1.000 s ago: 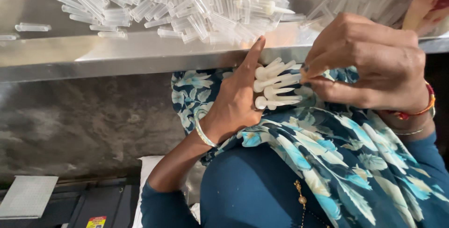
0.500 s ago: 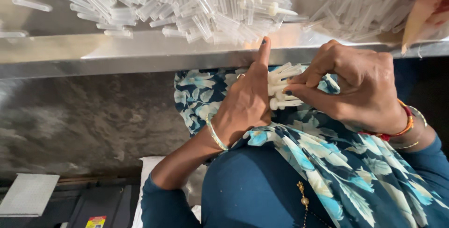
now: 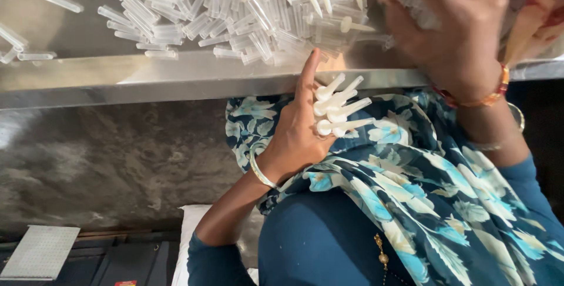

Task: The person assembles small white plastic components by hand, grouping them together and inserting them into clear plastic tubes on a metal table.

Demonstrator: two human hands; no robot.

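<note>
So the left hand (image 3: 296, 142) sits just below the front edge of the steel table (image 3: 176, 80), palm turned away, index finger pointing up and touching that edge. Its grip is closed on a little fan of white plastic plungers (image 3: 339, 107), maybe five or six, with their round ends pinched at the fingers and the thin stems sticking out to the right, just under the table edge and above the blue floral scarf (image 3: 423, 180) on the person's lap.

The right hand (image 3: 452, 27) is up on the table, right of the big heap of clear plastic tubes (image 3: 235, 10). Its fingers are curled down around a few of those clear tubes at the heap's right end, though it's blurry so I can't count them. There's an orange bangle on that wrist and a thin silver one on the left.

A few loose tubes lie scattered left of the heap. Way below the table edge, down at the lower left, there's a flat white perforated tray (image 3: 38, 252).
</note>
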